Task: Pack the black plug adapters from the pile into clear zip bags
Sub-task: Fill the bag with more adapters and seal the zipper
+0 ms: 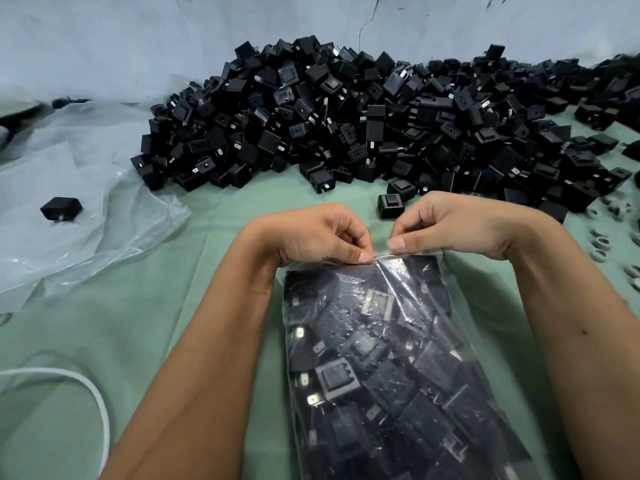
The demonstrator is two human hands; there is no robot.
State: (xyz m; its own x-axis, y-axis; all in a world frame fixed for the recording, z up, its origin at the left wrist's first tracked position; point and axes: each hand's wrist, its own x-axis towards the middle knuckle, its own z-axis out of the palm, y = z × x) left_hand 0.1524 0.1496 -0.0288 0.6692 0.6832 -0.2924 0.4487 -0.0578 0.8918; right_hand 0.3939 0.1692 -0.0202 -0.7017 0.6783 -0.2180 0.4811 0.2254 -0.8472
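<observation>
A clear zip bag [381, 358] full of black plug adapters lies on the green cloth between my forearms, its mouth pointing away from me. My left hand [318, 233] pinches the bag's top strip at its middle. My right hand [446, 223] pinches the same strip right beside it, thumb on top. A big pile of black plug adapters [363, 116] stretches across the far side of the table. One loose adapter [390, 206] sits just beyond my thumbs.
Crumpled clear plastic sheeting [79, 216] covers the left side, with a single adapter [61, 208] on it. Several small grey rings [601, 244] lie at the right edge. A white cord [93, 393] loops at the lower left.
</observation>
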